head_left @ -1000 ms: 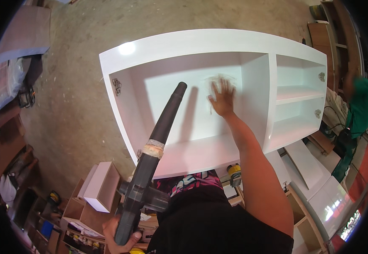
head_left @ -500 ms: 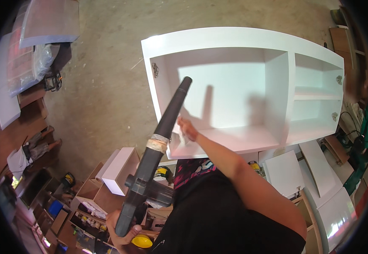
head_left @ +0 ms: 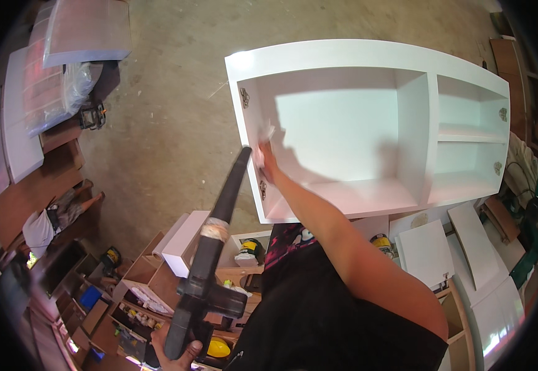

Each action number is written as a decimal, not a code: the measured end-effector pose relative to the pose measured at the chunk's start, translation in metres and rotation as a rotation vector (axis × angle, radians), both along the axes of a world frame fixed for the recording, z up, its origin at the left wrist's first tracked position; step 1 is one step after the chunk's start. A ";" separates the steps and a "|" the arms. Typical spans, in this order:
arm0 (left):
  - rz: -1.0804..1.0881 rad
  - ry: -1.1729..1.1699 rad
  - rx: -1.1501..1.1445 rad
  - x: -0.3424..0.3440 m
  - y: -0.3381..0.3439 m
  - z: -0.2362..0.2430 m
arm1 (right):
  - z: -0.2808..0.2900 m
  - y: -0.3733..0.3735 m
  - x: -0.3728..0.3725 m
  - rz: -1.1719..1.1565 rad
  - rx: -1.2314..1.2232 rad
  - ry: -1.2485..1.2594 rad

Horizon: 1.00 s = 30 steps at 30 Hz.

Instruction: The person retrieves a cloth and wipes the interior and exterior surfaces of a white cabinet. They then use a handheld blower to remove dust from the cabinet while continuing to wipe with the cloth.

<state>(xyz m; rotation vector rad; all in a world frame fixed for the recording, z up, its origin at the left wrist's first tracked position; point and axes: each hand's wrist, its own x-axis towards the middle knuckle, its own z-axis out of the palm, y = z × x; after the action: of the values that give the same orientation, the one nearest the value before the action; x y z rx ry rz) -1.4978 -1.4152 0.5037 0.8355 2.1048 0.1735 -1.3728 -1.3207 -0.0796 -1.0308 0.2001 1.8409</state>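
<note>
My left hand [head_left: 159,342] grips the rear handle of a black handheld blower [head_left: 202,266], whose long nozzle has pale tape wrapped round its base. The nozzle's tip is beside the left edge of a white cabinet [head_left: 432,117], which lies with its open front facing up. Inside the large compartment my right hand [head_left: 269,162] is closed on a pale, crumpled cloth [head_left: 267,133], against the left side panel. Both hand and cloth are smeared by motion. Metal hinges [head_left: 245,98] are fixed to the inner sides.
White panels [head_left: 417,250] lean at the lower right. A small white box [head_left: 185,244], paint cans [head_left: 248,250] and a yellow bowl [head_left: 218,347] are at the lower left. Plastic-wrapped boards [head_left: 58,93] stand left. Another person [head_left: 49,226] is at the far left.
My right hand has moved up along the cabinet's left side panel with the cloth. The blower's nozzle has swung down and left, from over the large compartment to its left edge.
</note>
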 end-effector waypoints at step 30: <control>-0.324 -0.115 0.280 0.056 0.021 -0.043 | -0.099 0.163 0.447 1.532 0.026 -2.022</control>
<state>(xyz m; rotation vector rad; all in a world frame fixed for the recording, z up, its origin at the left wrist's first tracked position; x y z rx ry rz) -1.4423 -1.3945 0.4606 1.2879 1.8325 0.3392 -0.9255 -1.1573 -0.1783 -2.7492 -2.2109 0.6847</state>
